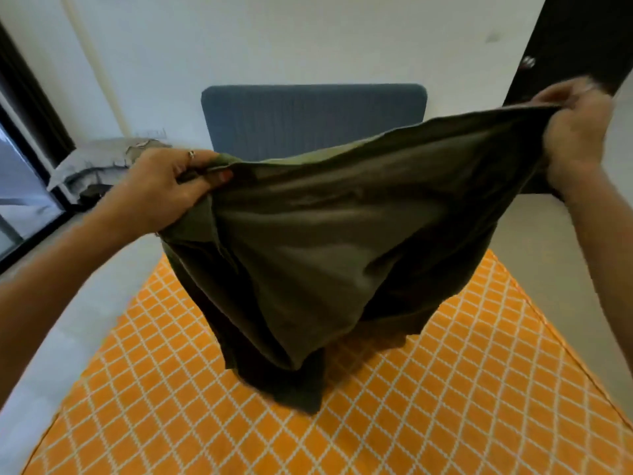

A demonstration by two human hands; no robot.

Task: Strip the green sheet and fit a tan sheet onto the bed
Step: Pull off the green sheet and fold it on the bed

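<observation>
The dark green sheet (pixel 325 234) hangs bunched in the air above the bed, stretched between both hands, with its lower folds touching the mattress. My left hand (pixel 164 186) grips its left upper edge, thumb and fingers curled round the cloth. My right hand (pixel 575 132), raised higher at the right, grips the other upper edge and is blurred. The bare mattress (pixel 445 389) is orange with a white diamond pattern. No tan sheet is in view.
A blue-grey headboard (pixel 308 111) stands against the white wall behind the sheet. Pale pillows and bedding (pixel 96 162) lie piled on the floor at the left by a dark-framed window (pixel 20 186). A dark door (pixel 575 39) stands at the upper right.
</observation>
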